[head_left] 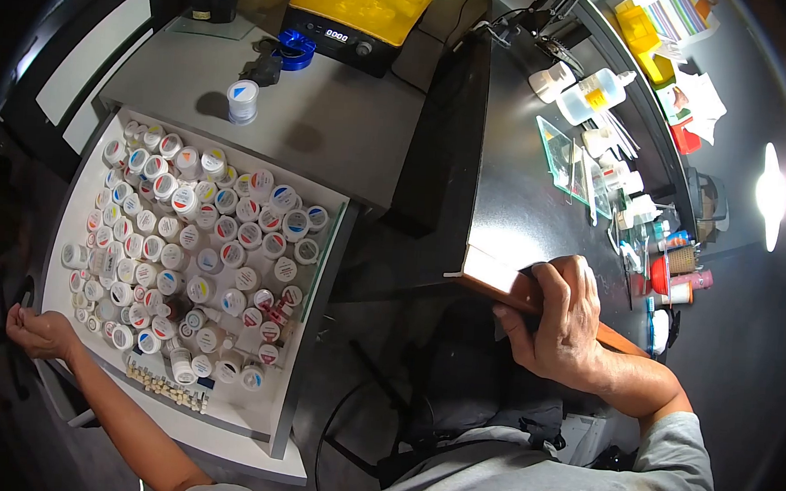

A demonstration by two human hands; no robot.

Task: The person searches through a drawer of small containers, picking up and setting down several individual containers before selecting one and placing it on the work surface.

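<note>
An open white drawer (304, 380) at the left holds many small round jars (183, 198) with white, labelled lids. A row of small tooth-shaped pieces (166, 388) lies near its front. Beyond the drawer's near left corner is my left hand (41, 332), its fingers curled; whether it holds anything is hidden. On the right, my right hand (564, 323) grips the brown front edge (499, 277) of the black desk, thumb below and fingers above. One stack of clear jars (242, 101) stands on the grey cabinet top behind the drawer.
A yellow-covered machine (362, 14) and a blue round object (295, 50) are at the back. On the black desk (522, 199) are a glass plate (560, 161), a clear bottle (591, 96) and several small containers. A black chair (484, 377) is in front of me.
</note>
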